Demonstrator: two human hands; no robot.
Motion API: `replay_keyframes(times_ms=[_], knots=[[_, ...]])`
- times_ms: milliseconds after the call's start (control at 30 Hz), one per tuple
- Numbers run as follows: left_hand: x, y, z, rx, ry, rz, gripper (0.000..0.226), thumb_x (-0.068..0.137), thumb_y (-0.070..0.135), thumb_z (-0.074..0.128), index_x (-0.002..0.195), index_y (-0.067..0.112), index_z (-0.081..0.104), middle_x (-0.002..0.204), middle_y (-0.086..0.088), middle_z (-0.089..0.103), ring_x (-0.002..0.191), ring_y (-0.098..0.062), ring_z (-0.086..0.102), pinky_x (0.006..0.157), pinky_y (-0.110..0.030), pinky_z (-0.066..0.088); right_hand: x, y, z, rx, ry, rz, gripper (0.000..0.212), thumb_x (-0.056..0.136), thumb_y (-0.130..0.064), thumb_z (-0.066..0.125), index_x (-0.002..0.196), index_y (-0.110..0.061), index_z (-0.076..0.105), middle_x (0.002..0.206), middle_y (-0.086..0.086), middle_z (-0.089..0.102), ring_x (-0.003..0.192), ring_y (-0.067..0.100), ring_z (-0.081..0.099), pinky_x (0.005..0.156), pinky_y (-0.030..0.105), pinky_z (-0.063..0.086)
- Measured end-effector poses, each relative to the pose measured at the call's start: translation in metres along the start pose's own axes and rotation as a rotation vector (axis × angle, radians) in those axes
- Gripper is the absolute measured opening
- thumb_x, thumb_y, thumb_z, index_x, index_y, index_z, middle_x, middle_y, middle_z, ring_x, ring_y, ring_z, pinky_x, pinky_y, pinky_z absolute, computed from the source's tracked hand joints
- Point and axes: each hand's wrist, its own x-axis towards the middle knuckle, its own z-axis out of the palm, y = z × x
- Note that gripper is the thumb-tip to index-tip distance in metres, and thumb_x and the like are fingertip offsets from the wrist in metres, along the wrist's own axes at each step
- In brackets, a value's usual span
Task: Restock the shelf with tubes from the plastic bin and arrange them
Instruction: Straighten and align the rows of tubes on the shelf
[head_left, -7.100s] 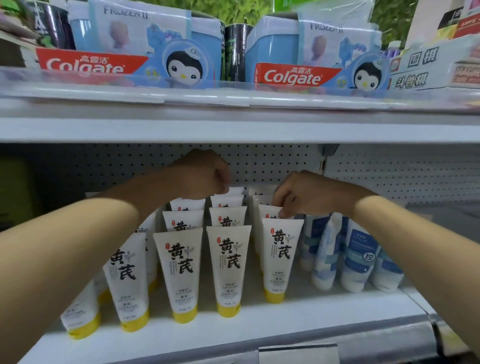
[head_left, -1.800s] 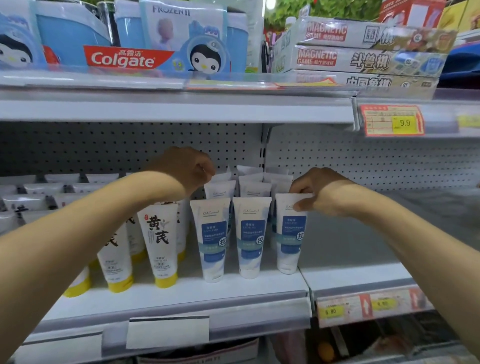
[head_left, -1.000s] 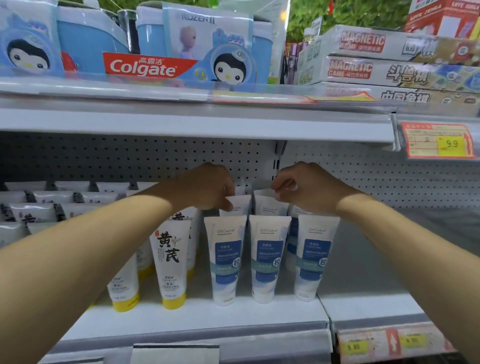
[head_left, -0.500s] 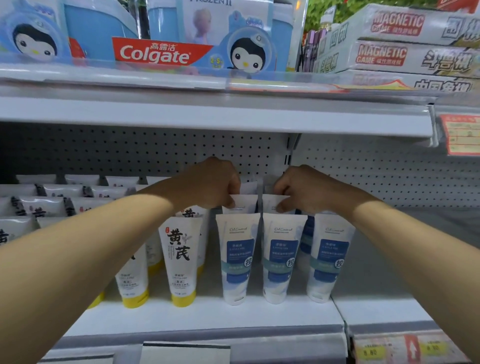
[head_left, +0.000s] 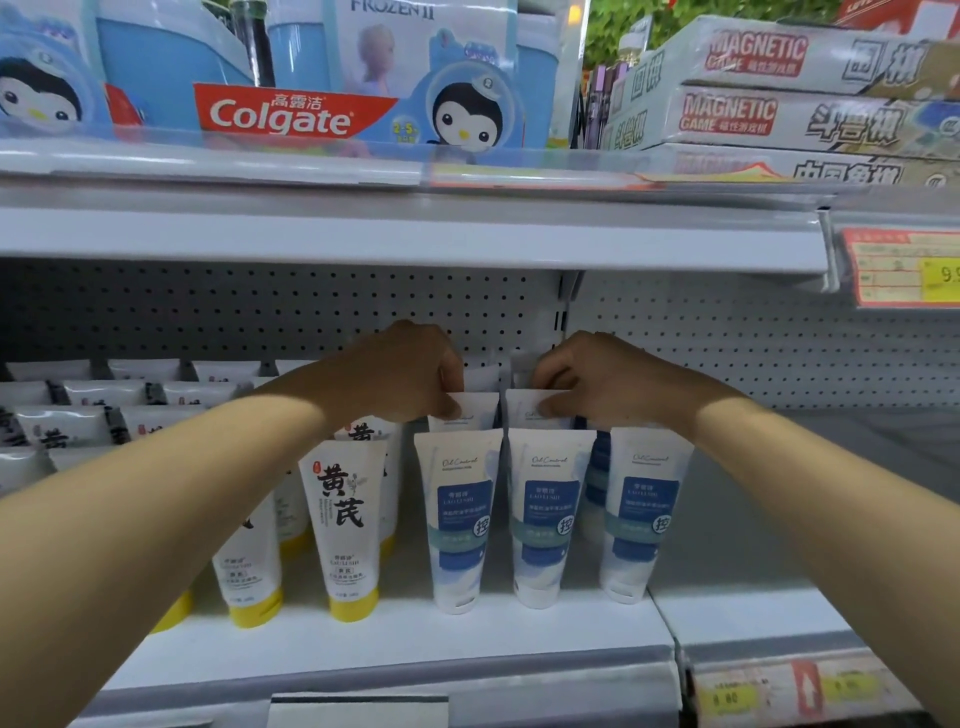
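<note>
White tubes with blue labels stand cap-down in rows on the white shelf (head_left: 395, 644); three front ones (head_left: 460, 525) (head_left: 545, 519) (head_left: 641, 514) face me. My left hand (head_left: 400, 379) pinches the crimped top of a second-row blue-label tube (head_left: 475, 408). My right hand (head_left: 608, 384) pinches the top of the neighbouring second-row tube (head_left: 524, 408). To the left stand white tubes with yellow caps (head_left: 345, 525) in several rows. The plastic bin is out of view.
The upper shelf (head_left: 415, 234) hangs close above my hands, carrying Colgate packs (head_left: 291, 111) and Magnetic Game boxes (head_left: 779, 114). A pegboard back wall (head_left: 208, 312) stands behind the tubes. The shelf section to the right (head_left: 779, 571) shows grey floor and price tags (head_left: 779, 693).
Both hands stayed on the second-row blue-label tubes, shifting slightly as they adjust them. The view drifted a little to the left and closer.
</note>
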Motion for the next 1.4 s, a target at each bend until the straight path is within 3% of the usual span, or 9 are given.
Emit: replay_keyframes(times_ms=[200,300,500,733,967,1033,1167,1300,1400], knots=[[0.002,0.004,-0.008,-0.065,0.103,-0.036,0.016,0.088,0.025,0.061,0.098,0.015,0.070,0.100,0.003,0.068,0.095,-0.016,0.062,0.092,-0.030,0.048,-0.010,0.021,-0.022,-0.063,0.266,0.132,0.029,0.094,-0.006,0.043,0.105,-0.001,0.069,0.118,0.007,0.065,0.106,0.022,0.059,0.085,0.020,0.043],[0.005,0.006,-0.010,-0.077,0.126,-0.067,0.018,0.090,0.021,0.058,0.100,0.013,0.070,0.105,0.000,0.069,0.096,-0.017,0.063,0.088,-0.025,0.047,-0.015,0.036,-0.028,-0.101,0.186,0.238,0.033,0.094,-0.017,0.049,0.098,0.010,0.067,0.109,0.021,0.066,0.100,0.031,0.061,0.084,0.028,0.047],[0.015,0.005,-0.013,-0.111,0.193,-0.118,0.015,0.089,0.019,0.059,0.097,0.012,0.070,0.093,0.002,0.066,0.085,-0.010,0.055,0.079,-0.020,0.039,-0.022,0.038,-0.035,-0.095,0.133,0.192,0.018,0.079,-0.023,0.073,0.085,-0.006,0.074,0.090,0.002,0.072,0.087,0.015,0.064,0.071,0.017,0.045],[0.022,0.001,-0.013,-0.099,0.181,-0.110,0.011,0.087,0.015,0.059,0.091,0.015,0.069,0.086,0.007,0.059,0.085,-0.010,0.053,0.080,-0.022,0.040,-0.021,0.035,-0.022,-0.154,0.068,0.137,0.007,0.077,-0.009,0.073,0.083,-0.013,0.072,0.068,-0.016,0.058,0.065,0.001,0.056,0.052,0.006,0.037],[0.035,-0.007,-0.012,-0.116,0.115,-0.131,0.014,0.086,0.015,0.061,0.092,0.008,0.071,0.082,-0.001,0.067,0.065,-0.012,0.060,0.063,-0.020,0.048,-0.017,0.039,-0.020,-0.090,0.058,0.153,0.012,0.077,-0.008,0.073,0.076,-0.019,0.069,0.074,-0.009,0.064,0.077,0.017,0.065,0.061,0.019,0.046],[0.041,-0.009,-0.010,-0.096,0.059,-0.132,0.020,0.084,0.021,0.064,0.093,0.004,0.072,0.087,-0.004,0.067,0.072,-0.015,0.059,0.072,-0.026,0.052,-0.017,0.041,-0.020,-0.066,0.053,0.152,0.011,0.077,-0.010,0.074,0.077,-0.020,0.070,0.077,-0.007,0.067,0.079,0.016,0.066,0.065,0.020,0.048],[0.047,-0.007,-0.004,-0.035,-0.045,-0.102,0.032,0.080,0.035,0.069,0.089,0.005,0.073,0.093,-0.008,0.072,0.085,-0.021,0.065,0.082,-0.030,0.052,-0.017,0.044,-0.023,0.015,0.123,0.133,0.013,0.076,-0.018,0.076,0.088,-0.020,0.072,0.085,-0.012,0.065,0.080,0.003,0.061,0.064,0.010,0.044],[0.049,-0.009,0.003,0.076,-0.103,-0.062,0.042,0.082,0.039,0.066,0.091,-0.001,0.070,0.093,-0.013,0.069,0.073,-0.018,0.055,0.059,-0.018,0.040,-0.013,0.046,-0.023,0.013,0.217,0.077,0.011,0.081,-0.017,0.071,0.092,-0.020,0.071,0.086,-0.014,0.062,0.076,-0.006,0.054,0.061,-0.003,0.037],[0.050,-0.011,0.004,0.116,-0.067,-0.026,0.038,0.082,0.036,0.067,0.086,-0.001,0.070,0.091,-0.016,0.070,0.071,-0.018,0.056,0.057,-0.018,0.039,-0.007,0.045,-0.019,0.015,0.276,0.048,0.012,0.086,-0.011,0.064,0.094,-0.015,0.072,0.087,-0.013,0.061,0.074,-0.008,0.052,0.062,-0.005,0.035]])
